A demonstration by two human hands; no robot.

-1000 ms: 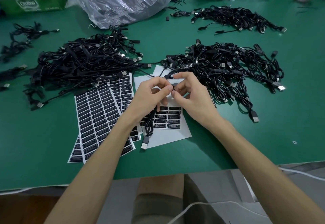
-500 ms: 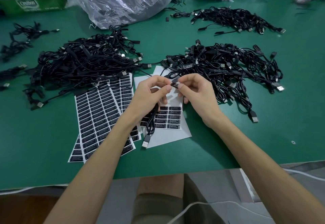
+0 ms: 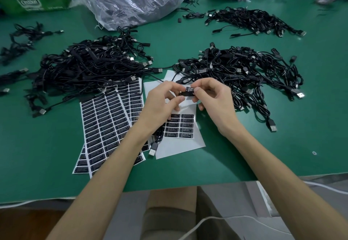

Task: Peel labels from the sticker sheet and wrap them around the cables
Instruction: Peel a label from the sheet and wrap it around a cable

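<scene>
Both hands hover above the sticker sheet point(image 3: 180, 145), fingertips meeting. I log the left hand point(image 3: 160, 104) pinching the cable point(image 3: 182, 94) and the right hand point(image 3: 214, 98) pinching a label point(image 3: 189, 88) onto it.

The flat green table top point(image 3: 282, 155) lies bare at near right. A left tangled black cable heap point(image 3: 88, 70) and a right cable heap point(image 3: 244, 70) block the middle.

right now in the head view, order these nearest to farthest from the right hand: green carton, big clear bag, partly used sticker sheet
1. partly used sticker sheet, lying directly beneath the right hand
2. big clear bag, far side of the table, centre-left
3. green carton, far left corner
</scene>
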